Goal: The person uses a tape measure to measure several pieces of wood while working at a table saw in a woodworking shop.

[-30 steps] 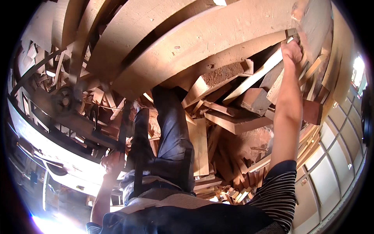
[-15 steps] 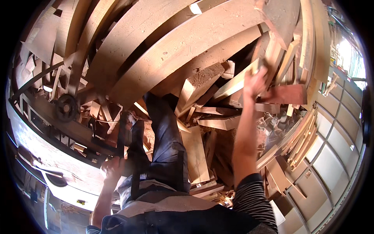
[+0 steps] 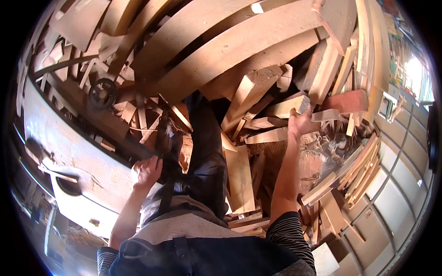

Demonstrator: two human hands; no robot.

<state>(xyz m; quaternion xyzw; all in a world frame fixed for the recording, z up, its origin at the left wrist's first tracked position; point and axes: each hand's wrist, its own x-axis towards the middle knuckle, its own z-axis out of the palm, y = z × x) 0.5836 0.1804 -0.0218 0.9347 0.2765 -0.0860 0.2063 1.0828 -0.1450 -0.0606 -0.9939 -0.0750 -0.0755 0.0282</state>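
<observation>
My right hand (image 3: 300, 123) is closed around the near end of a pale wooden block (image 3: 282, 108) in the scrap pile, with the thumb on its left side. A reddish wooden board (image 3: 349, 102) lies just to the right of that block. My left hand (image 3: 147, 172) is by the inner edge of the pale machine table (image 3: 78, 152). Its fingers are loosely bent and slightly apart, and nothing shows in them. Between my hands my legs in dark trousers (image 3: 202, 142) stand among the wood pieces.
Long curved planks (image 3: 244, 46) lean across the far side. A thick timber offcut (image 3: 251, 94) slants up in the middle of the pile. At the left is a dark handwheel (image 3: 102, 93). Thin strips (image 3: 361, 170) are stacked at the right, beside a panelled wall (image 3: 391, 184).
My right hand has come down and nearer, onto the block's end. My left hand has moved up and right along the table edge. The whole view has shifted slightly.
</observation>
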